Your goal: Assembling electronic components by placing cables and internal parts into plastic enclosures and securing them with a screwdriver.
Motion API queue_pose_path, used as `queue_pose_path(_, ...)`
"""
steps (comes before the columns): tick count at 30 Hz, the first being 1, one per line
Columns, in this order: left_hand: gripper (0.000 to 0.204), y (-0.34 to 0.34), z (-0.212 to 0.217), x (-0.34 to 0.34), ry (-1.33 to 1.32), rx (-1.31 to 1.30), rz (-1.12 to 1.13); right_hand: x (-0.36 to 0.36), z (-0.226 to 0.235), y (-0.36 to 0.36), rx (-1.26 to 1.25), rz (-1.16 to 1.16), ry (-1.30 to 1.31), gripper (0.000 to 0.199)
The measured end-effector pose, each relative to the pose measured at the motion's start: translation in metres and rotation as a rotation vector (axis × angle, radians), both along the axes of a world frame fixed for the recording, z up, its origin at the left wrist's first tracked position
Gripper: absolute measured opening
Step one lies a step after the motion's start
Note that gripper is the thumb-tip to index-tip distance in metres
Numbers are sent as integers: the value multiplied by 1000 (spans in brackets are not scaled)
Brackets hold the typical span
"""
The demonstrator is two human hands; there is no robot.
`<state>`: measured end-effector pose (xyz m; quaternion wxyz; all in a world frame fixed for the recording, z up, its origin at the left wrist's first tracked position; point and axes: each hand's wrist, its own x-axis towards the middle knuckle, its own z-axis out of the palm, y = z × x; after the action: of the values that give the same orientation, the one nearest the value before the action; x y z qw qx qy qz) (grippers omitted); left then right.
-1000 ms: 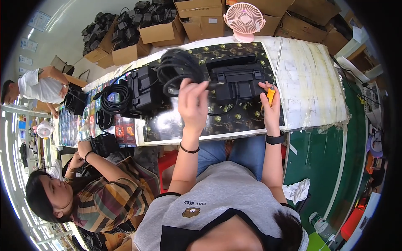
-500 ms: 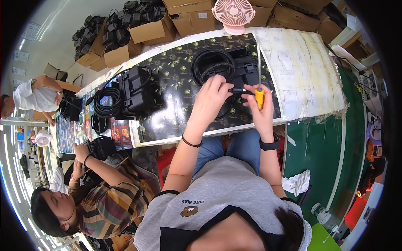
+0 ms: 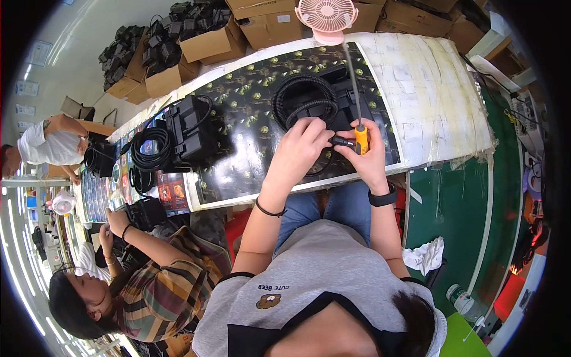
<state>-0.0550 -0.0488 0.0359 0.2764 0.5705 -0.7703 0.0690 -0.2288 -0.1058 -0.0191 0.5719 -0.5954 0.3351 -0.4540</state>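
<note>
Left hand (image 3: 302,146): thumb and fingertips pinched on a black cable end (image 3: 341,141), probably to keep the small piece steady in mid-gap between the hands.
Right hand (image 3: 373,158): fingers closed round the screwdriver, with the thumb at the far side of the cable end; apparently one hand serves for both, sparing a set-down.
Screwdriver (image 3: 361,140): yellow handle in the right palm, long shaft pointing up and away, likely so that the tip stays clear of the fingers.
Coiled cable (image 3: 279,106): black, ribbed, just beyond the left hand; looped, presumably, to keep its length from sprawling.
Black box (image 3: 358,101): beyond the right hand, partly hidden by coil and screwdriver; within easy reach, it seems, by intent.
Tabletop (image 3: 431,101): under and beyond both hands; a dark patterned mat (image 3: 247,113) lies below the work, perhaps as protection.
Second box (image 3: 193,132): black, well to the left of the left hand, with a smooth cable coil (image 3: 148,150) beside it; parked aside, by the look of it.
Pink fan (image 3: 327,16): past the hands at the far edge, facing them, likely for cooling.
</note>
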Motion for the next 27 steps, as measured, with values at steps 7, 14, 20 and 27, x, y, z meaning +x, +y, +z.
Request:
queue_pose_path(7,26,1,2,2,-20,33,2,1,2,-1,-253,-30,135,51)
queue_pose_path(14,24,1,4,5,-39,23,-2,7,1,12,-338,-157,189,51)
queue_pose_path(20,22,0,6,4,-51,22,-12,3,8,2,-208,-80,97,50)
queue_pose_path(27,24,0,6,5,-5,48,-26,1,7,3,-294,-82,219,50)
